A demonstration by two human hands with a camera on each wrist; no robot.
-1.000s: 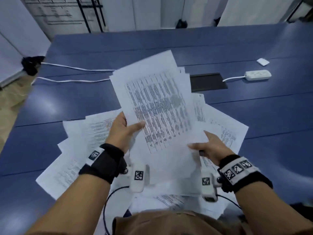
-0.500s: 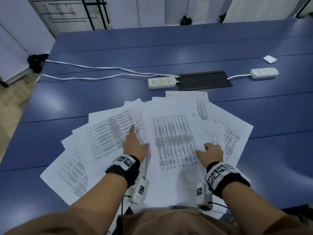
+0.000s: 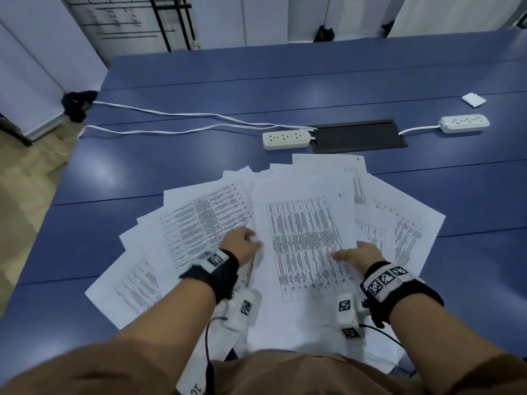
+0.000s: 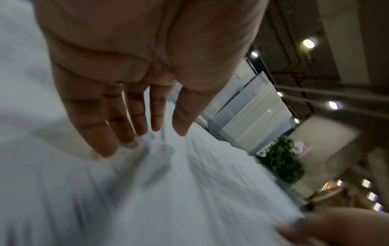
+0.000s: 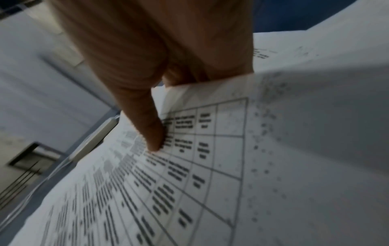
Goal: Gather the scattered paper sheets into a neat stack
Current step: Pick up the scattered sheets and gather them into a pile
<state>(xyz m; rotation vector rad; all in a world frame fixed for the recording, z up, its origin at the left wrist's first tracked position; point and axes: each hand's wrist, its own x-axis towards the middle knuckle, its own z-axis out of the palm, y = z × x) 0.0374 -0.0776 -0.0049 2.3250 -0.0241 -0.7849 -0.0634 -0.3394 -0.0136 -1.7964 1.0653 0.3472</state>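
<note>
I've got the white printed paper sheets (image 3: 199, 223) fanned across the blue bench (image 3: 285, 89) right in front of me, nowhere near square. My right hand (image 3: 358, 253) pinches the top table-printed sheet (image 3: 302, 238) at its right edge, thumb (image 5: 151, 133) on the print, fingers tucked beneath. My left hand (image 4: 134, 79) hovers flat over the sheets, fingers straight, gripping nothing. To do this well, I'd sweep both hands inward from the fan's outer tips, sliding sheets under the top one, then tap the edges level against the bench.
</note>
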